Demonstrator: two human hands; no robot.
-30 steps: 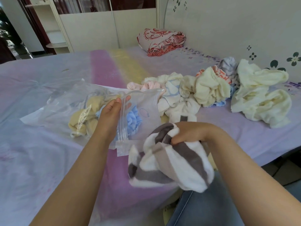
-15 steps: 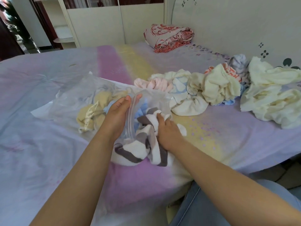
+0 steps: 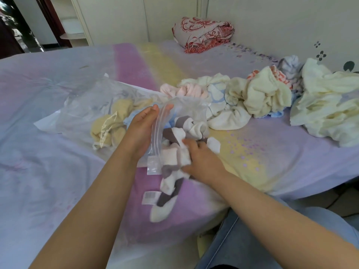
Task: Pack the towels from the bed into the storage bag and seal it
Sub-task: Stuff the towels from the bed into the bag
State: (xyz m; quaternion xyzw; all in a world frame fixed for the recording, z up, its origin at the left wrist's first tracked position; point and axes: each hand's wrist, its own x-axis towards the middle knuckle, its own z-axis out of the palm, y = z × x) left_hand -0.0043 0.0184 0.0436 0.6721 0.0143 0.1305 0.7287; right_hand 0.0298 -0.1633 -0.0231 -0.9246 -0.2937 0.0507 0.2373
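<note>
A clear plastic zip-top storage bag point(image 3: 93, 105) lies on a bed covered with a pastel lilac, pink and yellow sheet point(image 3: 262, 152). Its mouth faces the person, and a crumpled yellow towel point(image 3: 110, 127) shows through the plastic. The left hand point(image 3: 142, 129) holds the upper edge of the bag's mouth, lifting it open. The right hand point(image 3: 200, 158) grips a grey-and-white striped towel point(image 3: 174, 152), part of it inside the mouth, part trailing over the bed edge. A heap of cream, pink and pale blue towels point(image 3: 242, 98) lies just behind the bag. A folded red-patterned blanket point(image 3: 202, 33) sits by the wall.
</note>
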